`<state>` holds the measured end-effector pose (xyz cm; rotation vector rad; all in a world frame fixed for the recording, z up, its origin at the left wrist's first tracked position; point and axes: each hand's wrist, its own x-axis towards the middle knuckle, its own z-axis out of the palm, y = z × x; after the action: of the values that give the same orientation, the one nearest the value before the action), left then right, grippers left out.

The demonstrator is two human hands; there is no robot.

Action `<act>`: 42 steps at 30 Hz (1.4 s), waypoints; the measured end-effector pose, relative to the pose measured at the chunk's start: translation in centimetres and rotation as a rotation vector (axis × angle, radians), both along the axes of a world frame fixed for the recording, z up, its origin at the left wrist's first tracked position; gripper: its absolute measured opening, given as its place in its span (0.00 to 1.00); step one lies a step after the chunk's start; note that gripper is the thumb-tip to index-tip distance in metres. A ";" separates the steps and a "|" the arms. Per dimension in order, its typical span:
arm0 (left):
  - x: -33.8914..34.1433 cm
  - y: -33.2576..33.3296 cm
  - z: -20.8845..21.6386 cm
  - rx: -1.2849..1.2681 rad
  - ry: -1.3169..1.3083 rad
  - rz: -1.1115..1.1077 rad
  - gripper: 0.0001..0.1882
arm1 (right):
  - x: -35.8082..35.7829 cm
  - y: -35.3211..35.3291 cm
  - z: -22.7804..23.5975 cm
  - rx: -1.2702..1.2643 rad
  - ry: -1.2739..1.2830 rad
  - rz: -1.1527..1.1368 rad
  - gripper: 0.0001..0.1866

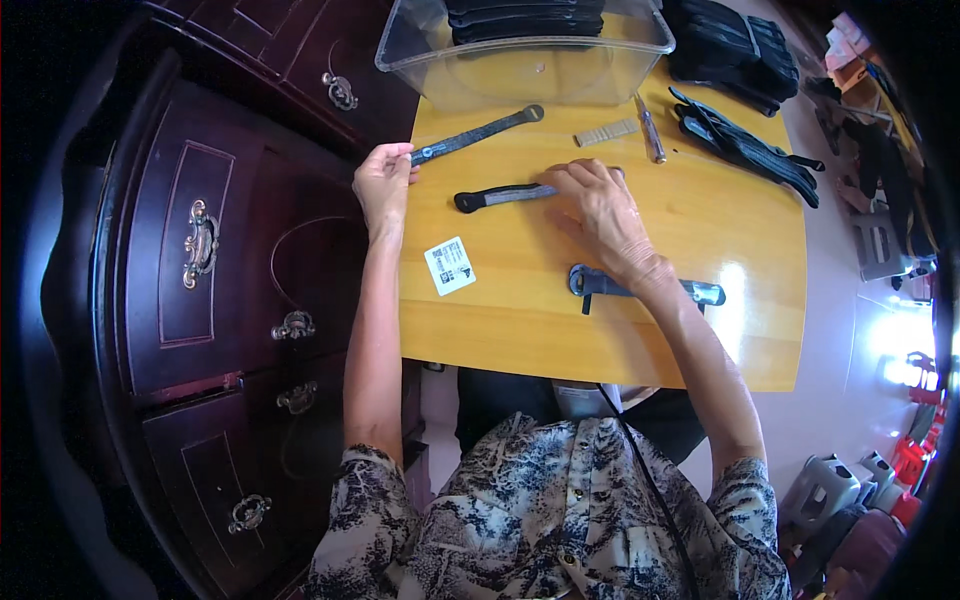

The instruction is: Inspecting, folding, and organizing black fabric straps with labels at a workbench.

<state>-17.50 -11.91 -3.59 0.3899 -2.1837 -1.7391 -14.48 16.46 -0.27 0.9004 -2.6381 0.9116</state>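
Observation:
A black strap (480,135) with a rounded, slotted far end slants over the yellow table. My left hand (383,190) pinches its near-left end at the table's left edge. A second, shorter-looking black and grey strap (500,197) lies nearer to me. Over its right end my right hand (605,210) is bent, fingers curled on it; the fingertips are partly hidden. Below my right wrist rests another dark strap (610,284) with a shiny right end, partly covered by my forearm. A white square card (450,266) with printing lies between my forearms.
At the back stands a clear plastic bin (520,75) holding black straps. A flat tan piece (605,133), a screwdriver (651,130) and a bundle of black straps (745,150) lie at the right. More black bundles (730,50) sit behind. Dark wooden drawers (190,240) border the left.

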 end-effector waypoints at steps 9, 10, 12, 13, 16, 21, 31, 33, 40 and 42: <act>3.9 3.2 4.8 -0.517 0.211 0.049 0.10 | 0.7 0.6 2.8 -0.135 -0.230 0.002 0.11; 5.6 4.4 6.1 -0.518 0.211 0.054 0.10 | 1.2 0.7 3.9 -0.296 -0.384 0.014 0.11; 8.2 6.4 7.2 0.196 0.194 -0.176 0.17 | 2.7 0.5 5.6 -0.404 -0.460 0.009 0.12; 9.4 7.1 7.3 0.263 0.220 -0.257 0.20 | 3.5 0.3 6.5 -0.509 -0.536 -0.004 0.12; 11.9 9.6 8.5 0.489 0.325 -0.375 0.26 | 5.6 -0.2 8.1 -0.545 -0.415 0.024 0.15; 13.6 10.9 11.4 0.617 0.271 -0.290 0.23 | 9.3 -1.2 8.3 -0.537 -0.289 -0.004 0.16; 17.2 10.9 12.5 0.805 0.190 -0.452 0.26 | 11.6 -0.9 10.0 -0.678 -0.270 0.085 0.09; 17.6 11.2 12.7 0.876 0.143 -0.500 0.26 | 11.5 -1.2 10.5 -0.738 -0.232 0.082 0.09; 18.1 12.0 13.5 0.802 0.094 -0.551 0.21 | 10.9 -1.4 11.1 -0.790 -0.186 0.038 0.09; 18.0 12.0 12.9 0.654 0.149 -0.510 0.18 | 11.0 -1.1 11.1 -0.798 -0.254 0.052 0.09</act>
<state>0.49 0.10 9.35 -0.1796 -1.6460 -2.6515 -3.51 15.38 10.80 0.6606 -2.0823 1.9838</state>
